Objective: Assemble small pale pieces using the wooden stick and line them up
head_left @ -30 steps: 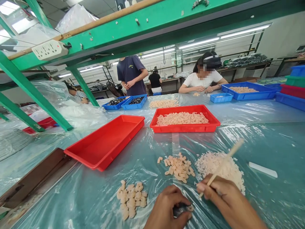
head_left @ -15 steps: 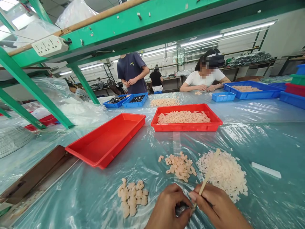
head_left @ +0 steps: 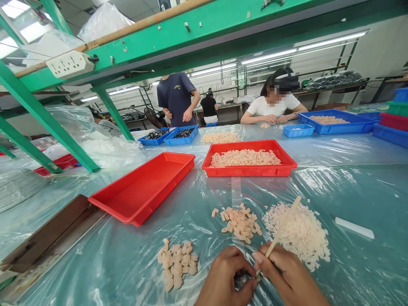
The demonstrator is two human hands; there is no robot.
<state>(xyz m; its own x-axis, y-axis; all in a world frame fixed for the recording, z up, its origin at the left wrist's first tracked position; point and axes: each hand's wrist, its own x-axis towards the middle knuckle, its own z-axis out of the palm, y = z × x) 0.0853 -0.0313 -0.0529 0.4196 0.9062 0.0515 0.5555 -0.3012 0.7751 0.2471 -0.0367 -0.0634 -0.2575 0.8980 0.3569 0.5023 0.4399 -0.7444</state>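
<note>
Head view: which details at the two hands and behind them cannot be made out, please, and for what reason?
In the head view:
Small piece: mostly covered by the left hand; its shape is unclear.
Stick in the right hand: its tip is too small to tell whether it touches the piece.
White pile: single bits are too small to tell apart.
Standing person: head hidden by the green shelf.

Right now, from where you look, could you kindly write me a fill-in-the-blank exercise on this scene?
The pale stick is in the grip of the ____ hand.
The nearby tray holding beige pieces is coloured ____.
The two trays holding black pieces are coloured ____.
The clump of rounded pieces lies to the ____ of the left hand.
Missing words: right; red; blue; left.
</note>
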